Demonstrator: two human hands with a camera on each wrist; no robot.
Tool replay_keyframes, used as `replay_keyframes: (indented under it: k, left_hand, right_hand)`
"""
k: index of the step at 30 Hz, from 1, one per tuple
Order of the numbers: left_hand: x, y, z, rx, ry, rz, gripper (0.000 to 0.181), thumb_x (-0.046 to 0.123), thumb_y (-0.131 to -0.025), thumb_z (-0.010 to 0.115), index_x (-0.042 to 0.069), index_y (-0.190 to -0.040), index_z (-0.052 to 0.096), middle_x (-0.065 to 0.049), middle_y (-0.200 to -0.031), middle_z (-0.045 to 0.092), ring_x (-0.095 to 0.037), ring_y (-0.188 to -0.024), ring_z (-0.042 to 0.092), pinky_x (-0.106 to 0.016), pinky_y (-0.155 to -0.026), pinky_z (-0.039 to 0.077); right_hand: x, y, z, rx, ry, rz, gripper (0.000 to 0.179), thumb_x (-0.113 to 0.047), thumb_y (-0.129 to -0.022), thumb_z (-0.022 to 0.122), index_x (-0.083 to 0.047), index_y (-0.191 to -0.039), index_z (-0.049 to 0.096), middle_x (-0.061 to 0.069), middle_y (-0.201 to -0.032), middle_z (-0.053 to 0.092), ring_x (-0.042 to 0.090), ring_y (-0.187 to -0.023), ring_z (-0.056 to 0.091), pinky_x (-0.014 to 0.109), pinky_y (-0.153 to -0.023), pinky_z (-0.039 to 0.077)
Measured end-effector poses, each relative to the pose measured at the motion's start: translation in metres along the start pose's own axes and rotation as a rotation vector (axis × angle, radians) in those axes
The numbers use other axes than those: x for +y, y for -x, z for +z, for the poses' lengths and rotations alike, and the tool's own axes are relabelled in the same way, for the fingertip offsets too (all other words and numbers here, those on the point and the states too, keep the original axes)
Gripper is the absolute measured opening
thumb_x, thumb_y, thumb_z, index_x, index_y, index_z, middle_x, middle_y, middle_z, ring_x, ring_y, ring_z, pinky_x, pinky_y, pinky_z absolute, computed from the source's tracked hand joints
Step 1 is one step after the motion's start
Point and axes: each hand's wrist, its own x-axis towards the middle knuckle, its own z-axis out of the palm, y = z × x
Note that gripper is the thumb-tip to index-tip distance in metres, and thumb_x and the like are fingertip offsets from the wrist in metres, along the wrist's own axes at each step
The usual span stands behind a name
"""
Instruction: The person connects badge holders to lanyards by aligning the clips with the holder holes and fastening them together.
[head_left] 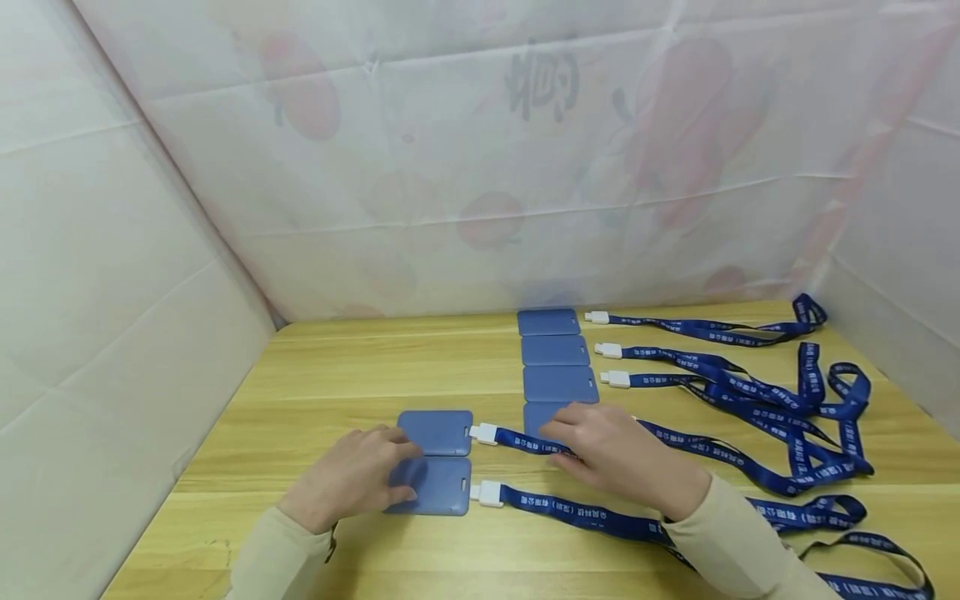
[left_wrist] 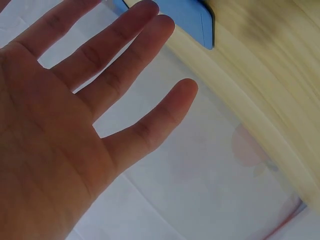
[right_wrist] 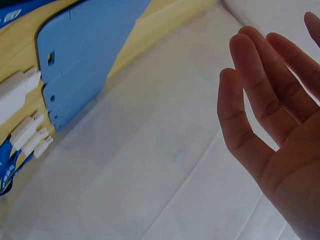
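Two blue badge holders lie one above the other at the middle of the table, the upper one and the lower one. My left hand hovers at their left side, fingers spread and overlapping both holders; its palm shows bare in the left wrist view. My right hand is over a dark blue lanyard with a white clip beside the upper holder. Its fingers are loosely bent, and in the right wrist view nothing lies in the palm. Below runs a second lanyard with its white clip.
Farther back, a column of several blue badge holders lies edge to edge, the nearest partly hidden by my right hand. Several lanyards with white clips stretch right of it, some overlapping. Cloth walls enclose the wooden table at back and sides.
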Motion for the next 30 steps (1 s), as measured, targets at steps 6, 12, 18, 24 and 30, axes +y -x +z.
replay_keyframes:
  k: [6,12,18,24,30]
  left_hand:
    - [0.002,-0.001,0.003,-0.008,-0.012,0.013,0.046,0.032,-0.073,0.092,0.007,-0.109,0.077,-0.007,-0.1,0.07,-0.022,-0.088,0.068,-0.04,-0.071,0.06]
    - [0.004,-0.004,0.005,-0.026,-0.024,0.011,0.046,0.034,-0.074,0.091,0.009,-0.11,0.077,-0.005,-0.101,0.07,-0.022,-0.091,0.068,-0.044,-0.072,0.059]
    - [0.007,-0.005,0.008,-0.041,-0.024,0.008,0.046,0.034,-0.073,0.092,0.01,-0.109,0.078,-0.004,-0.1,0.069,-0.023,-0.092,0.066,-0.045,-0.073,0.059]
    - [0.008,-0.006,0.01,-0.053,-0.016,0.007,0.046,0.034,-0.072,0.093,0.011,-0.109,0.078,-0.003,-0.099,0.069,-0.021,-0.089,0.065,-0.042,-0.072,0.058]
    - [0.009,-0.008,0.012,-0.057,-0.004,0.009,0.049,0.035,-0.069,0.094,0.012,-0.109,0.078,-0.002,-0.097,0.068,-0.018,-0.085,0.062,-0.04,-0.07,0.058]
  right_hand:
    - [-0.005,-0.004,0.005,-0.075,-0.024,0.058,0.019,-0.014,-0.089,0.08,-0.006,-0.106,0.076,0.005,-0.097,0.073,0.017,-0.085,0.07,0.03,-0.072,0.061]
    - [-0.012,-0.01,0.01,-0.128,-0.051,0.093,0.02,-0.015,-0.091,0.077,-0.005,-0.108,0.075,0.006,-0.099,0.073,0.018,-0.086,0.07,0.031,-0.073,0.061]
    - [-0.018,-0.016,0.018,-0.141,-0.072,0.074,0.018,-0.015,-0.091,0.077,-0.005,-0.106,0.075,0.005,-0.094,0.071,0.015,-0.081,0.068,0.027,-0.068,0.059]
    - [-0.027,-0.022,0.028,-0.162,-0.069,0.093,0.015,-0.016,-0.088,0.08,-0.006,-0.099,0.075,0.004,-0.091,0.071,0.014,-0.079,0.068,0.025,-0.064,0.058]
    - [-0.034,-0.027,0.039,-0.195,-0.043,0.107,0.015,-0.02,-0.087,0.082,-0.009,-0.092,0.073,-0.002,-0.081,0.065,0.008,-0.068,0.058,0.019,-0.053,0.049]
